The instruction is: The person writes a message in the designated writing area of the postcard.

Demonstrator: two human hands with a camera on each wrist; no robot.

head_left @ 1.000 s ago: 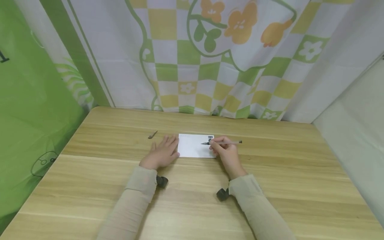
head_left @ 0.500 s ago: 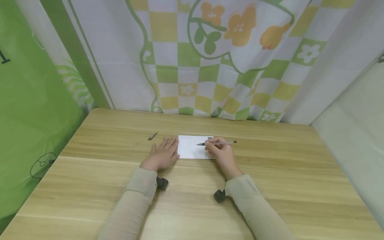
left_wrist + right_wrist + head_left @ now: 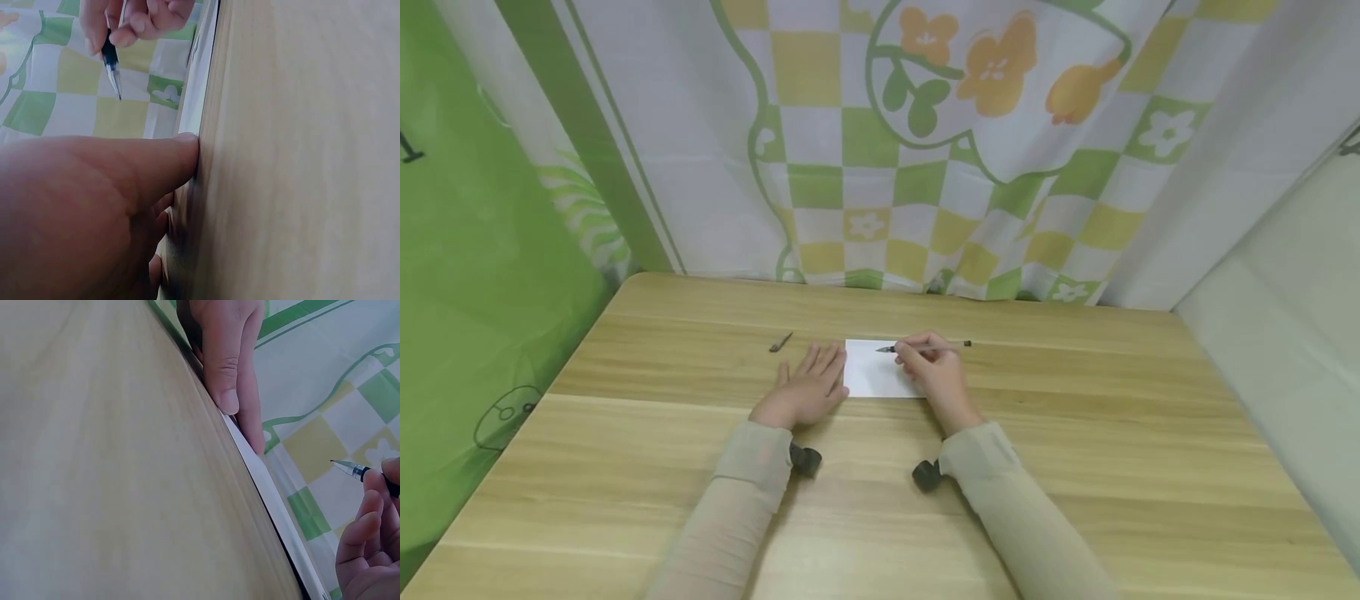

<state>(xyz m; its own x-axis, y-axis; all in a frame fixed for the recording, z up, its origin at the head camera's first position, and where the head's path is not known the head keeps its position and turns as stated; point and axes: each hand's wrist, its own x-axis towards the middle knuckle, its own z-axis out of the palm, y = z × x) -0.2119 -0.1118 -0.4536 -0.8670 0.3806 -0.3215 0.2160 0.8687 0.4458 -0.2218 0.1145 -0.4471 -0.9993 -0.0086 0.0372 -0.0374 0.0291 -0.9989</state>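
A white sheet of paper (image 3: 872,375) lies flat on the wooden table. My left hand (image 3: 808,387) rests on its left edge, fingers spread and straight; in the left wrist view the thumb (image 3: 169,156) presses at the paper's edge. My right hand (image 3: 936,371) pinches a pen (image 3: 951,345) with a clear barrel and dark grip, held nearly level over the paper. Its tip points left and stands off the sheet in the right wrist view, where the pen tip (image 3: 344,466) is uncapped. The paper's right part, where dark marks showed earlier, is hidden behind the right hand.
A small pen cap (image 3: 781,342) lies on the table (image 3: 1075,450) just beyond the left hand. Behind the table's far edge hangs a checked, flowered curtain (image 3: 925,183). Green cloth (image 3: 490,250) hangs at the left and a pale wall (image 3: 1285,300) stands at the right.
My right hand has moved left across the paper with the pen, covering the dark marks near the top right corner. The left hand has stayed in place.
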